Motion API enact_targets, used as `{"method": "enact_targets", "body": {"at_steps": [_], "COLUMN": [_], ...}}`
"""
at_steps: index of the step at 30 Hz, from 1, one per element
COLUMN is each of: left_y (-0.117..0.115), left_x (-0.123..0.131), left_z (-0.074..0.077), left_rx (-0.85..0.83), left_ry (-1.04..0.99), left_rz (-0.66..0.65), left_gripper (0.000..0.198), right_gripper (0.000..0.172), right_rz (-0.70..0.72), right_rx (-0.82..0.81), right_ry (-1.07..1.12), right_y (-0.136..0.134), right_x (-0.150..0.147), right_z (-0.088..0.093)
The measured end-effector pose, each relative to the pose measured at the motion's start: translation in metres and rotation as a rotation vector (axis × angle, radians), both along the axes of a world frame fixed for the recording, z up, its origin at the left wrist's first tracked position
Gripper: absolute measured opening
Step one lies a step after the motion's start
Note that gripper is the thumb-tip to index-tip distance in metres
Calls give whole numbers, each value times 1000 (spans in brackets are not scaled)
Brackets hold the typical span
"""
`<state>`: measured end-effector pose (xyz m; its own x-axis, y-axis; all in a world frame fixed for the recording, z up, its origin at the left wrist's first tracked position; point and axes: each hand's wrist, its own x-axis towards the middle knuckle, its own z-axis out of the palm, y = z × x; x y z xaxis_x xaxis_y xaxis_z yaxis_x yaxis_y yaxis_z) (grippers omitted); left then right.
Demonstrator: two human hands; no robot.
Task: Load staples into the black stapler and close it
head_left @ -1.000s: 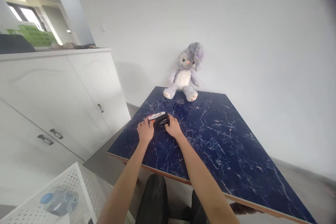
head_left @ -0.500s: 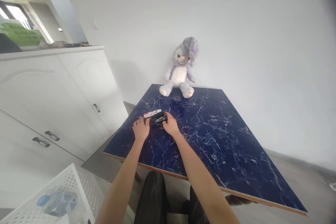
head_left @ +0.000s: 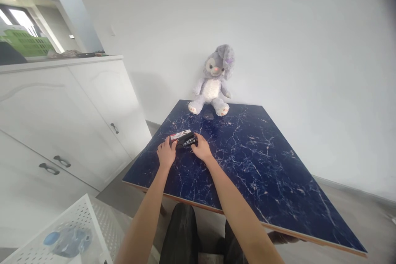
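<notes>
A small black stapler (head_left: pixel 186 140) lies on the dark blue marble table (head_left: pixel 247 165), near its left side. My left hand (head_left: pixel 166 153) grips the stapler's left end with curled fingers. My right hand (head_left: pixel 202 148) closes on its right end. A small white and red box (head_left: pixel 179 134) lies flat just behind the stapler, touching it.
A grey and white plush bunny (head_left: pixel 213 80) sits at the table's far edge against the white wall. White cabinets (head_left: pixel 62 119) with dark handles stand to the left. A white perforated crate (head_left: pixel 64 235) with a blue object is at lower left. My dark-trousered legs are below the table edge.
Both hands stay on the stapler in the same grip. The view has shifted slightly; the stapler and box have barely moved on the table.
</notes>
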<state>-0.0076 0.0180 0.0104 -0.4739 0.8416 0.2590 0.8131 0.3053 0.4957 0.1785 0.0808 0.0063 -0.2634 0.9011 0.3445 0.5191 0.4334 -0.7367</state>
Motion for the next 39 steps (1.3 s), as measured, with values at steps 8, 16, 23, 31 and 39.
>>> {"method": "enact_targets", "body": {"at_steps": [8, 16, 23, 31, 39], "left_y": [-1, -1, 12, 24, 28], "left_x": [0, -1, -11, -22, -30], "left_z": [1, -1, 0, -1, -12], "left_rx": [-24, -14, 108, 273, 638], "left_ry": [30, 28, -30, -214, -703], "left_rz": [-9, -18, -30, -125, -23], "left_gripper": [60, 61, 53, 34, 23], "right_gripper": [61, 39, 37, 48, 45], "right_rz": [-44, -152, -234, -204, -270], "right_rx": [14, 69, 188, 240, 156], "right_ry": [15, -97, -332, -365, -295], "right_y": [1, -1, -9, -9, -7], "right_x": [0, -1, 1, 0, 6], "right_z": [0, -3, -1, 6, 14]}}
